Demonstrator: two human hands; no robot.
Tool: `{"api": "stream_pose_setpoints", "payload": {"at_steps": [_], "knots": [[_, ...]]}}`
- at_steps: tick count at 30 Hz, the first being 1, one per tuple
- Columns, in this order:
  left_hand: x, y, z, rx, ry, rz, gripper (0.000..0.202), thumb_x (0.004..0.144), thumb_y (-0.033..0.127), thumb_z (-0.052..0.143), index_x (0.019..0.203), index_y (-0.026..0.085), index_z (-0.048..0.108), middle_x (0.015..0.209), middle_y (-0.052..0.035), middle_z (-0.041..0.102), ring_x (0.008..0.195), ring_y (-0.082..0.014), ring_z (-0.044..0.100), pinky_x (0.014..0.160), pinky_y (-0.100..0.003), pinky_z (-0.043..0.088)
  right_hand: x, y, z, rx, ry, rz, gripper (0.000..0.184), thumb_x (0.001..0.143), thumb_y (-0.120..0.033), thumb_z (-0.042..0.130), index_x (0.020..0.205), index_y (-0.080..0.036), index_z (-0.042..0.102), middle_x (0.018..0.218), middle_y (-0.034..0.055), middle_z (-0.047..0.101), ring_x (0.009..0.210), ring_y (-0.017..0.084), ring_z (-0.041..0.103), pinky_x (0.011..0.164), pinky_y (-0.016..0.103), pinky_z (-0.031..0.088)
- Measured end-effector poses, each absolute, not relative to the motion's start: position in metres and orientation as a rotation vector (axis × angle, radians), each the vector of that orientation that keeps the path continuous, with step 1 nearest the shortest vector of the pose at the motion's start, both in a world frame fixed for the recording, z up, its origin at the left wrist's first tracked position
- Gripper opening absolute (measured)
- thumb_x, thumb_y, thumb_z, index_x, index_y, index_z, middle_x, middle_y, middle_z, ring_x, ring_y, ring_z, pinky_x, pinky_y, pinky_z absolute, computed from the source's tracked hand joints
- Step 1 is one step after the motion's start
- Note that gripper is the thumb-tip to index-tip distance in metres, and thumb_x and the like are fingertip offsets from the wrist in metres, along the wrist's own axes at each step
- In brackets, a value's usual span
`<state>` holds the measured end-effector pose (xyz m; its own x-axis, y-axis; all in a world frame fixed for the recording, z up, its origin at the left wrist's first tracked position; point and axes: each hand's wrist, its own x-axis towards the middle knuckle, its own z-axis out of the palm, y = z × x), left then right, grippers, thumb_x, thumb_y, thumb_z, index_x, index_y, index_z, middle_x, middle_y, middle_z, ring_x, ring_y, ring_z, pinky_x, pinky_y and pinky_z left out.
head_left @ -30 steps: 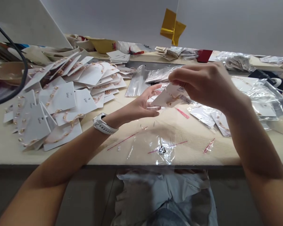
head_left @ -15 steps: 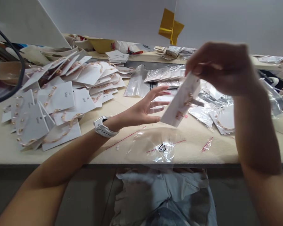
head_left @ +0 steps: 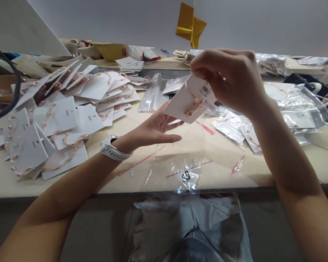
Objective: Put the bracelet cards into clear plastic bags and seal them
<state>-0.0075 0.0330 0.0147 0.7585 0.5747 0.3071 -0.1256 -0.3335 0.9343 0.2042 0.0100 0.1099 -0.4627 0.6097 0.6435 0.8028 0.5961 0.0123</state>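
My right hand (head_left: 226, 78) pinches the top edge of a white jewelry card (head_left: 180, 102), which is held tilted above the table. A barcode label shows near its top, and small gold and pink jewelry pieces hang on its face. Just behind and below the card is my left hand (head_left: 161, 127), its fingers spread and the thumb stretched out; part of its fingers is hidden by the card. Whether they touch it I cannot tell. A clear plastic bag (head_left: 186, 160) with a recycling mark lies flat under the hands, at the table's front edge.
At the left lies a large heap of white cards (head_left: 60, 112) with pink and gold bracelets. Clear bags with cards (head_left: 297, 112) cover the right side. A yellow bowl (head_left: 109, 52) stands at the back. Pink strips (head_left: 237, 164) lie near the front.
My right hand has moved left and turned the card so its face shows more. The card now overlaps my left hand's fingers. My left hand stays spread.
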Motion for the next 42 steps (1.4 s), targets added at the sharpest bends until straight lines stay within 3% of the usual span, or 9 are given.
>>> {"api": "stream_pose_setpoints", "payload": {"at_steps": [7, 13, 17, 21, 25, 29, 32, 37, 42], "knots": [[-0.002, 0.024, 0.02, 1.685, 0.515, 1.036, 0.041, 0.077, 0.027, 0.075, 0.116, 0.031, 0.063, 0.121, 0.0, 0.063, 0.118, -0.0244, 0.058, 0.102, -0.04, 0.049, 0.195, 0.006, 0.101, -1.177, -2.586, -0.466, 0.034, 0.102, -0.029, 0.03, 0.109, -0.027, 0.064, 0.098, 0.0025, 0.067, 0.083, 0.02, 0.062, 0.06, 0.029, 0.037], [0.004, 0.025, 0.022, 1.583, 0.733, 1.238, 0.018, 0.082, 0.03, 0.07, 0.098, 0.024, 0.067, 0.093, -0.0008, 0.068, 0.093, -0.0194, 0.065, 0.082, -0.034, 0.054, 0.182, -0.01, 0.106, -1.063, -2.431, -0.49, 0.032, 0.102, -0.033, 0.032, 0.116, -0.028, 0.06, 0.104, 0.0038, 0.065, 0.1, 0.021, 0.056, 0.072, 0.03, 0.04], [0.005, 0.027, 0.026, 1.471, 0.711, 1.382, 0.014, 0.084, 0.027, 0.065, 0.097, 0.028, 0.061, 0.095, 0.0019, 0.067, 0.099, -0.0184, 0.063, 0.087, -0.035, 0.053, 0.171, -0.021, 0.094, -1.051, -2.559, -0.418, 0.038, 0.101, -0.033, 0.028, 0.11, -0.02, 0.063, 0.094, 0.0056, 0.065, 0.087, 0.02, 0.059, 0.062, 0.028, 0.037], [0.003, 0.027, 0.027, 1.446, 0.76, 1.443, 0.017, 0.085, 0.026, 0.063, 0.099, 0.028, 0.055, 0.105, 0.0015, 0.064, 0.109, -0.0184, 0.06, 0.093, -0.034, 0.05, 0.157, -0.02, 0.069, -1.218, -2.574, -0.371, 0.038, 0.092, -0.031, 0.048, 0.125, -0.013, 0.054, 0.118, 0.0134, 0.059, 0.092, 0.023, 0.058, 0.058, 0.027, 0.037], [0.001, 0.028, 0.025, 1.509, 0.819, 1.378, 0.028, 0.09, 0.035, 0.059, 0.113, 0.026, 0.047, 0.121, -0.0009, 0.059, 0.128, -0.0232, 0.048, 0.1, -0.036, 0.047, 0.149, -0.015, 0.055, -1.265, -2.587, -0.287, 0.03, 0.092, -0.02, 0.043, 0.118, -0.012, 0.056, 0.127, 0.0158, 0.053, 0.094, 0.023, 0.056, 0.054, 0.026, 0.032], [0.0, 0.027, 0.024, 1.49, 0.835, 1.348, 0.042, 0.09, 0.048, 0.059, 0.124, 0.031, 0.042, 0.129, 0.0021, 0.056, 0.137, -0.0255, 0.036, 0.1, -0.035, 0.046, 0.147, -0.014, 0.056, -1.247, -2.631, 0.008, 0.023, 0.091, -0.016, 0.042, 0.109, -0.015, 0.055, 0.117, 0.0104, 0.059, 0.079, 0.016, 0.056, 0.054, 0.026, 0.029], [0.001, 0.022, 0.025, 1.469, 0.845, 1.384, 0.041, 0.085, 0.05, 0.065, 0.117, 0.031, 0.048, 0.123, 0.0038, 0.058, 0.131, -0.0266, 0.043, 0.098, -0.034, 0.047, 0.147, -0.015, 0.058, -1.167, -2.541, 0.406, 0.017, 0.088, -0.018, 0.048, 0.105, -0.016, 0.05, 0.1, 0.007, 0.064, 0.078, 0.016, 0.056, 0.059, 0.027, 0.035], [0.003, 0.019, 0.03, 1.458, 0.808, 1.247, 0.027, 0.088, 0.04, 0.059, 0.111, 0.029, 0.05, 0.114, 0.0004, 0.062, 0.117, -0.0247, 0.055, 0.089, -0.033, 0.051, 0.146, -0.013, 0.059, -0.934, -2.249, 0.954, 0.017, 0.083, -0.007, 0.048, 0.093, -0.02, 0.044, 0.101, 0.0043, 0.061, 0.091, 0.013, 0.057, 0.063, 0.024, 0.043], [-0.001, 0.029, 0.036, 1.456, 0.736, 1.221, 0.016, 0.089, 0.034, 0.047, 0.097, 0.024, 0.057, 0.096, -0.0019, 0.064, 0.11, -0.0245, 0.059, 0.089, -0.035, 0.053, 0.148, -0.011, 0.066, -0.921, -2.03, 1.171, 0.008, 0.087, -0.013, 0.047, 0.093, -0.018, 0.045, 0.106, 0.002, 0.056, 0.061, 0.003, 0.048, 0.051, 0.02, 0.04]]}}
